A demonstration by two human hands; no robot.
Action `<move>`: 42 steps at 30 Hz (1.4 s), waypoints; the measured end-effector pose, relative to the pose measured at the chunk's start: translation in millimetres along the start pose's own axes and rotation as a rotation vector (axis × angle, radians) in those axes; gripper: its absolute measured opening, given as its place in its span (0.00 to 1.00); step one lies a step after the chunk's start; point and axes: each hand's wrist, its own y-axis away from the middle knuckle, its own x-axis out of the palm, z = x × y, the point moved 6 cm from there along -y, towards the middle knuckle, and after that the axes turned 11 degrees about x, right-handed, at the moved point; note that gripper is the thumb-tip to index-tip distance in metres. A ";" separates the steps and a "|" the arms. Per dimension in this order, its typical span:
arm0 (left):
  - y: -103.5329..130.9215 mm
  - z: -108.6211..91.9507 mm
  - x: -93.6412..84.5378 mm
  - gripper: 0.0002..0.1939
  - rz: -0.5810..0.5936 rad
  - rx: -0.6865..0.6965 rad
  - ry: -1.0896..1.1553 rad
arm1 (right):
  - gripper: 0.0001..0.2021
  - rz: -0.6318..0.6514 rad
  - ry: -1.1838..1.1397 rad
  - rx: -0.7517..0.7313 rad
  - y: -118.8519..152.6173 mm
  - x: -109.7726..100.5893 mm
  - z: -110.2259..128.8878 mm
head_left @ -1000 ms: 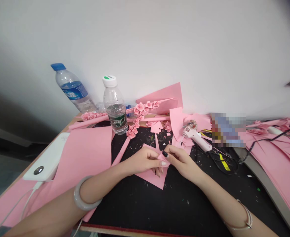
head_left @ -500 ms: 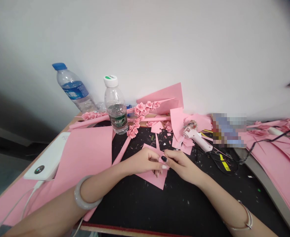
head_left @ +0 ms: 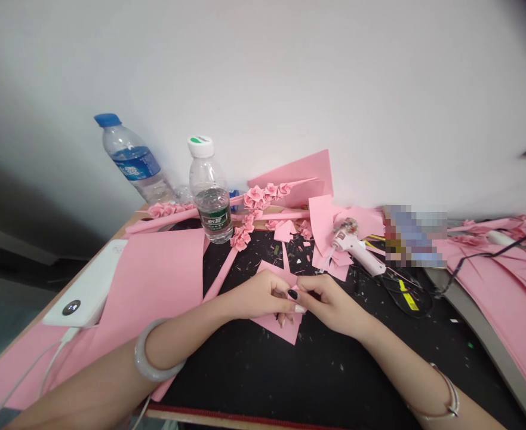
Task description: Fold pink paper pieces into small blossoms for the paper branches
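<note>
My left hand (head_left: 271,294) and my right hand (head_left: 329,303) meet over the middle of the black mat (head_left: 263,376). Both pinch one small piece of pink paper (head_left: 295,288), mostly covered by my fingers. The black-nailed right thumb presses close to my left thumb at its edge. Beneath my hands lies a flat pink paper sheet (head_left: 285,332), its lower corner pointing toward me. Behind them are folded pink paper pieces (head_left: 285,230). A pink paper stem with paper flowers (head_left: 240,237) runs down past my left wrist.
A pink glue gun (head_left: 356,251) lies beyond my right hand with its cable. Two water bottles, one with a white cap (head_left: 209,197) and one with a blue cap (head_left: 132,161), stand by the wall. At left a white power bank (head_left: 86,286) rests beside pink sheets (head_left: 159,269); more pink paper (head_left: 500,298) lies right.
My right thumb has slid slightly left over the small paper, and my fingers have shifted a little around it. Everything else stays in place.
</note>
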 end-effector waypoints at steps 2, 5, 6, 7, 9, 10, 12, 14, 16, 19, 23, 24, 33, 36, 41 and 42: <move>0.3 1.8 0.1 0.10 -0.003 -0.011 0.001 | 0.18 -0.037 0.045 -0.004 0.7 -1.2 0.5; 0.3 2.9 0.3 0.11 -0.018 -0.012 0.010 | 0.18 -0.046 0.053 0.001 1.0 -1.8 0.5; 0.1 2.8 0.4 0.11 -0.026 -0.009 0.021 | 0.18 -0.035 0.028 0.004 0.9 -1.7 0.6; -0.1 2.5 0.4 0.11 -0.034 -0.004 0.035 | 0.18 -0.016 -0.010 0.002 0.6 -1.4 1.1; -0.6 1.5 0.1 0.12 -0.053 0.010 0.060 | 0.18 0.037 -0.096 -0.021 0.2 -0.3 3.7; -0.7 0.9 0.0 0.12 -0.058 0.016 0.066 | 0.18 0.057 -0.124 -0.039 0.1 0.0 5.3; -0.9 0.0 -0.4 0.13 -0.062 0.023 0.062 | 0.18 0.045 -0.108 -0.065 -0.2 -1.0 7.0; -0.7 -0.2 -0.6 0.13 -0.061 0.017 0.046 | 0.17 -0.023 -0.013 -0.058 -0.4 -3.2 5.6; -0.4 0.2 -0.7 0.12 -0.063 0.005 0.036 | 0.16 -0.081 0.086 -0.041 0.0 -4.1 3.8; 0.0 0.5 0.4 0.12 -0.053 -0.007 0.035 | 0.16 -0.100 0.159 -0.048 1.4 -2.9 4.4; -0.4 0.5 1.5 0.12 -0.031 0.010 0.027 | 0.16 -0.107 0.164 -0.063 1.8 -4.5 6.2; -0.5 0.9 1.4 0.11 -0.033 0.014 0.028 | 0.16 -0.109 0.151 -0.066 1.4 -5.4 5.8; -0.6 2.7 -8.7 0.10 -0.250 0.067 -0.066 | 0.09 -0.302 -0.019 0.050 -3.2 -18.3 -16.4; -0.7 1.2 -15.2 0.11 -0.354 0.113 -0.049 | 0.05 -0.365 -0.112 0.070 -2.3 -21.7 -20.5; 0.6 -1.3 -20.6 0.08 -0.418 0.177 -0.044 | 0.06 -0.363 -0.251 0.040 -0.8 -20.6 -17.4; 0.9 -1.9 -21.3 0.08 -0.423 0.185 -0.049 | 0.06 -0.363 -0.272 0.035 -0.6 -20.0 -16.5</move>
